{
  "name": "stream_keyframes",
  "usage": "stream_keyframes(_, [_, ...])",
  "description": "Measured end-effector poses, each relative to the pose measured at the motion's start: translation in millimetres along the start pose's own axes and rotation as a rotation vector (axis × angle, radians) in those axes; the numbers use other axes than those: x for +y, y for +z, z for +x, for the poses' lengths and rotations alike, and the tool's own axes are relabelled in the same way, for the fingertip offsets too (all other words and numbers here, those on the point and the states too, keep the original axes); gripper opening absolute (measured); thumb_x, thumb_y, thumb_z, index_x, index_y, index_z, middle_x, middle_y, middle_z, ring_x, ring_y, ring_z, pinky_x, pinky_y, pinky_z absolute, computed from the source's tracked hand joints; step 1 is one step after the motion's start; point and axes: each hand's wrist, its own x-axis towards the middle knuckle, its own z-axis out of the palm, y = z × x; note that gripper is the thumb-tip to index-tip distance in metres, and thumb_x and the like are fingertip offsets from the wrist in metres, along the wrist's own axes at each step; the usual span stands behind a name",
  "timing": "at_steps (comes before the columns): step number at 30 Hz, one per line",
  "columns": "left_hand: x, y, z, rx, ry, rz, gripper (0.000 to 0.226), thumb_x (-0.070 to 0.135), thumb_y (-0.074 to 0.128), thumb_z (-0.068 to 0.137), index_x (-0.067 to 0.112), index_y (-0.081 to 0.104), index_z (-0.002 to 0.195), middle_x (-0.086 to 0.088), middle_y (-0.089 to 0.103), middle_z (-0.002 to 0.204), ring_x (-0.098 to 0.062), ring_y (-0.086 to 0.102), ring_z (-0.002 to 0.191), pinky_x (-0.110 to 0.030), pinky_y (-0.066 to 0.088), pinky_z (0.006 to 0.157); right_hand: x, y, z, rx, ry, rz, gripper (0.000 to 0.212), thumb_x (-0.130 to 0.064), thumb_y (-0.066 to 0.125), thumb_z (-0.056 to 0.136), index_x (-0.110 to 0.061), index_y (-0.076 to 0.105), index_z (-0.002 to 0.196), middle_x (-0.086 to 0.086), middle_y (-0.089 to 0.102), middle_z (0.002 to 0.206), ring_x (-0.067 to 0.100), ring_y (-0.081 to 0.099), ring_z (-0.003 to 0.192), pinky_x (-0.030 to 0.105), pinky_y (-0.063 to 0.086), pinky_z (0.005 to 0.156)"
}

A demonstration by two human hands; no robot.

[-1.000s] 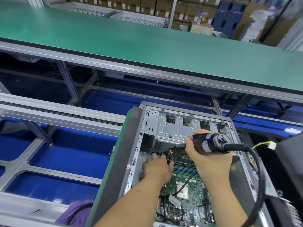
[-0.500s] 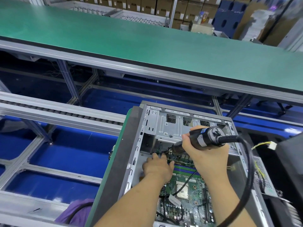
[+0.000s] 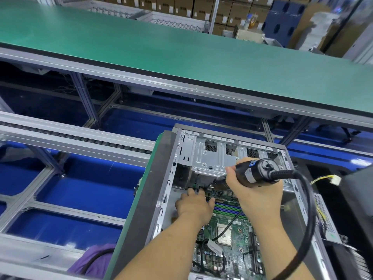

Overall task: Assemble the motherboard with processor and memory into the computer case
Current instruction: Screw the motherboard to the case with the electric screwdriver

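A green motherboard (image 3: 228, 245) with purple and green memory slots (image 3: 228, 209) lies inside the silver-grey computer case (image 3: 212, 156); above it, a black screwdriver (image 3: 252, 174).

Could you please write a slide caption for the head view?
Right hand drives an electric screwdriver at the motherboard's far corner inside the case; left hand steadies.

Nothing legible. Electric screwdriver (image 3: 254, 173) has a blue label with white characters near its rear end and a white sticker on the barrel, both too blurred to read. White tag (image 3: 214, 248) on a cable over the motherboard (image 3: 238, 257): print too small. Cardboard boxes (image 3: 182, 6) on the far shelving carry white labels, unreadable. Silkscreen on the motherboard can't be made out either.
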Motion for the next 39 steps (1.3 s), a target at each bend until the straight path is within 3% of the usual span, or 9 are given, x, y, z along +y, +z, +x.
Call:
stream_keyframes(2, [0.2, -0.2, -0.2, -0.002, 0.001, -0.002, 0.064, 0.061, 0.02, 0.1, 0.023, 0.029, 0.15, -0.012, 0.031, 0.15, -0.034, 0.036, 0.133, -0.048, 0.042, 0.098, 4.2, -2.8, -0.4, -0.029, 0.043, 0.027, 0.011, -0.048, 0.074, 0.072, -0.048, 0.069, 0.082, -0.018, 0.07, 0.072, -0.001, 0.067, 0.066, 0.026, 0.057, 0.067])
stream_keyframes(6, [0.1, 0.0, -0.5, -0.003, 0.0, -0.002, 0.064, 0.061, 0.02, 0.1, 0.023, 0.03, 0.15, -0.012, 0.031, 0.15, -0.034, 0.035, 0.133, -0.048, 0.042, 0.098, 13.1, -2.6, -1.7, 0.028, 0.071, 0.065, 0.019, -0.047, 0.077, 0.072, -0.046, 0.071, 0.09, -0.015, 0.074, 0.079, 0.004, 0.073, 0.075, 0.026, 0.059, 0.073])
stream_keyframes(8, [-0.4, 0.4, -0.1, -0.003, 0.001, -0.003, 0.064, 0.062, 0.02, 0.099, 0.022, 0.031, 0.149, -0.012, 0.032, 0.149, -0.034, 0.035, 0.133, -0.048, 0.043, 0.098, 12.3, -0.6, -4.3, 0.066, 0.074, 0.135, 0.019, -0.044, 0.079, 0.07, -0.043, 0.072, 0.087, -0.012, 0.075, 0.079, 0.006, 0.073, 0.075, 0.02, 0.058, 0.072])
stream_keyframes(13, [-0.3, 1.6, 1.9, -0.006, -0.002, -0.004, 0.065, 0.062, 0.021, 0.099, 0.022, 0.03, 0.149, -0.012, 0.031, 0.15, -0.034, 0.036, 0.132, -0.047, 0.043, 0.098, 14.8, -0.3, -5.5, 0.111, 0.116, 0.186, 0.028, -0.004, 0.085, 0.076, -0.028, 0.071, 0.081, -0.01, 0.075, 0.076, 0.004, 0.072, 0.072, 0.013, 0.054, 0.07])
stream_keyframes(16, [-0.1, 2.6, 3.2, -0.003, -0.005, 0.005, 0.065, 0.062, 0.02, 0.099, 0.023, 0.029, 0.15, -0.012, 0.032, 0.149, -0.034, 0.037, 0.131, -0.047, 0.043, 0.096, 12.0, -1.3, -7.2, 0.073, 0.12, 0.14, 0.027, -0.007, 0.083, 0.08, -0.028, 0.067, 0.088, -0.025, 0.072, 0.078, -0.008, 0.068, 0.074, 0.006, 0.05, 0.071])
stream_keyframes(22, [-0.5, 3.3, 4.2, -0.005, -0.008, 0.011, 0.066, 0.063, 0.02, 0.099, 0.023, 0.027, 0.151, -0.012, 0.031, 0.149, -0.034, 0.037, 0.131, -0.046, 0.044, 0.095, 13.6, 2.3, -9.9, 0.139, 0.085, 0.207, 0.028, 0.012, 0.078, 0.077, -0.011, 0.067, 0.09, -0.012, 0.073, 0.075, -0.002, 0.068, 0.07, 0.008, 0.052, 0.069])
stream_keyframes(28, [-0.4, 3.1, 3.7, -0.011, -0.011, 0.015, 0.067, 0.063, 0.019, 0.099, 0.023, 0.026, 0.152, -0.012, 0.03, 0.15, -0.034, 0.037, 0.131, -0.046, 0.044, 0.094, 13.5, 4.3, -10.1, 0.134, 0.1, 0.231, 0.028, -0.003, 0.083, 0.075, -0.018, 0.067, 0.091, -0.011, 0.073, 0.077, 0.001, 0.069, 0.073, 0.009, 0.051, 0.073])
stream_keyframes(33, [-0.1, 3.5, 4.8, -0.009, -0.011, 0.011, 0.067, 0.063, 0.019, 0.099, 0.023, 0.025, 0.153, -0.012, 0.029, 0.151, -0.034, 0.036, 0.132, -0.046, 0.043, 0.095, 15.9, 2.8, -10.4, 0.162, 0.101, 0.202, 0.03, 0.001, 0.082, 0.078, -0.023, 0.069, 0.091, -0.008, 0.075, 0.081, 0.008, 0.072, 0.076, 0.013, 0.054, 0.075])
stream_keyframes(39, [0.0, 5.2, 6.4, -0.007, -0.016, 0.011, 0.068, 0.064, 0.019, 0.098, 0.024, 0.026, 0.152, -0.012, 0.028, 0.152, -0.035, 0.036, 0.133, -0.047, 0.043, 0.095, 13.2, 5.0, -9.5, 0.159, 0.099, 0.184, 0.03, 0.003, 0.082, 0.078, -0.022, 0.069, 0.089, -0.015, 0.073, 0.078, -0.001, 0.069, 0.074, 0.008, 0.051, 0.072])
